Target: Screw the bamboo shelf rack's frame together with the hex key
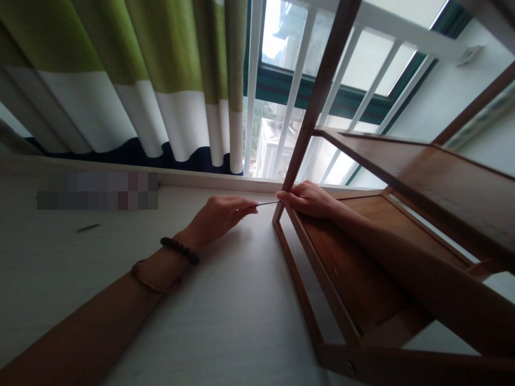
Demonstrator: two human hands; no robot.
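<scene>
My left hand (215,217), with dark bracelets at the wrist, pinches a thin metal rod (266,203) that looks like a hex key. Its far end meets the outer side of the upright post (308,120) of a brown wooden shelf. My right hand (309,199) reaches in over the lower shelf board (350,262) and is closed around the post there, its thumb close to the rod's tip. Whether a screw sits at that spot cannot be made out. An upper shelf board (414,166) spans the frame on the right.
A small thin metal piece (88,228) lies on the pale floor (225,316) to the left, near a blurred-out patch. Green, white and navy curtains (173,96) hang behind, beside white railings (295,75) and a window. A bolt head (351,368) shows on the frame's near bar.
</scene>
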